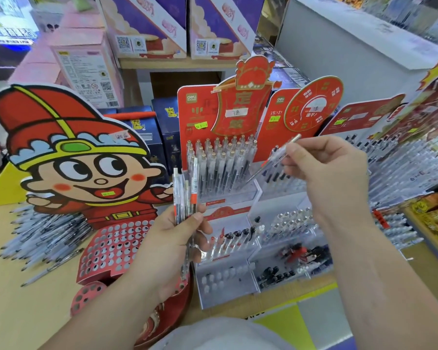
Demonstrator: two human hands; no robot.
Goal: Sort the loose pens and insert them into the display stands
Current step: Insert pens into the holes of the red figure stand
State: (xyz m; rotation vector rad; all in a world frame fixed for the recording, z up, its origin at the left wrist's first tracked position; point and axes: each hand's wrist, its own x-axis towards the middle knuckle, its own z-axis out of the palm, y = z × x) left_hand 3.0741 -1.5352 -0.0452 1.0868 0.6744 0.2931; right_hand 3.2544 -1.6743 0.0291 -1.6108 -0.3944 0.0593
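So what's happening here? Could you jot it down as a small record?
left grip: holds a bundle of pens upright
right grip: pinches one pen, tilted, tip toward the stands
stands: rows of upright pens
pile: loose pens lying left, by the cutout

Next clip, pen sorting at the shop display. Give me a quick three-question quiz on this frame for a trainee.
1. True or false: the left hand grips a bundle of pens held roughly upright.
2. The right hand pinches: A) a single pen B) a price sticker C) nothing.
3. On which side of the cartoon stand does the pile of loose pens lie?
Key: 1 true; 2 A; 3 left.
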